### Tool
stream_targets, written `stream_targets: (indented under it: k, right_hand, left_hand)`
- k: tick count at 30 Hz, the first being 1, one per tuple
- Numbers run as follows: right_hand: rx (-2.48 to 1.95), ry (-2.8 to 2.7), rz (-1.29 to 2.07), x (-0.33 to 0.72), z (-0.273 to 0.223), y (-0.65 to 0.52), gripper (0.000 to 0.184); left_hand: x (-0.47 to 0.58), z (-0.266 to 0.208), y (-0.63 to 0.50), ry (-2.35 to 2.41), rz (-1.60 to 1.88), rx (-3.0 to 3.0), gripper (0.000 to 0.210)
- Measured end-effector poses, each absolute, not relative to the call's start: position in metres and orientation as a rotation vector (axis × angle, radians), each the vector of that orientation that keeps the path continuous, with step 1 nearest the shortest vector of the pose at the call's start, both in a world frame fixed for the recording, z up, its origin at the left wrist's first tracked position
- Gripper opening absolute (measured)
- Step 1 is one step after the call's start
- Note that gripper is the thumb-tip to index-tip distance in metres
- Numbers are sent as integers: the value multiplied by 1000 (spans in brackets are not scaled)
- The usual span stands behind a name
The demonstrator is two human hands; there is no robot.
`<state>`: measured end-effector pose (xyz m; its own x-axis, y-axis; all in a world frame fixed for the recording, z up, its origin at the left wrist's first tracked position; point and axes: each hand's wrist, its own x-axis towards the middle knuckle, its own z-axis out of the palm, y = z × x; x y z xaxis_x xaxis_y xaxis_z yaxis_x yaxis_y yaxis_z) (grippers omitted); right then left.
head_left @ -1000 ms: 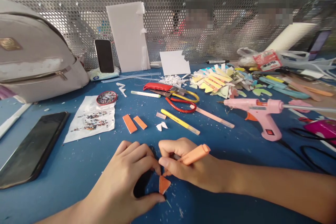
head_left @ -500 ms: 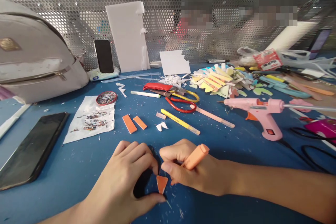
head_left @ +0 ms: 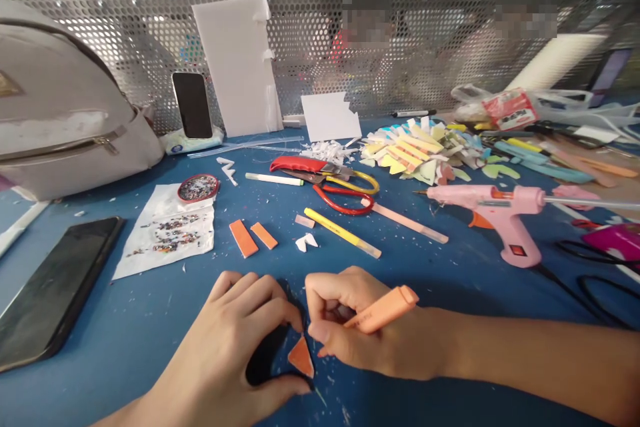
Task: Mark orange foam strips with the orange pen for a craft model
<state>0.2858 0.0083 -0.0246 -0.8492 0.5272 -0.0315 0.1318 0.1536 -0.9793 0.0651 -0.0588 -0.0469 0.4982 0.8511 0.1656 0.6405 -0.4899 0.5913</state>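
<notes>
Between the thumb and forefinger of my left hand (head_left: 227,343) is a small orange triangular piece (head_left: 301,358), held at its edges close to the tabletop. The triangle has a pale rim. My right hand (head_left: 367,333) grips an orange highlighter (head_left: 383,310), its thick end pointing up and to the right. The highlighter's tip lies just right of the triangle, partly covered by my fingers; contact cannot be made out. Beyond my hands lie two orange strips (head_left: 243,238), a notched white scrap (head_left: 306,241) and a yellow marker (head_left: 343,233).
Scissors (head_left: 345,199) and a red-handled cutter (head_left: 297,164) lie mid-table. A pink glue gun (head_left: 500,213) rests at right with its cord. Paper scraps (head_left: 413,150) are heaped behind. At left are a phone (head_left: 60,287), a paper with beads (head_left: 170,233) and a backpack (head_left: 65,107).
The orange triangle has turned between my left fingers, so its point now faces up. The highlighter leans further right and lower in my right hand. The view has shifted slightly.
</notes>
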Motion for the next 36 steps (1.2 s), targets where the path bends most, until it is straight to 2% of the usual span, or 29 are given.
stream_targets:
  k: [3,11,36]
  right_hand:
    - [-630,-2230,1579,286,-26,7,22]
    - [-595,-2315,1371,285,-29,7,26]
    - [-548,-2318,1428,285,-32,5,25]
  left_hand:
    - [66,-47,-58,1214,608,2270,31]
    - [66,-44,-57,1217,598,2235,27]
    - [67,-42,-58,1220,575,2231,21]
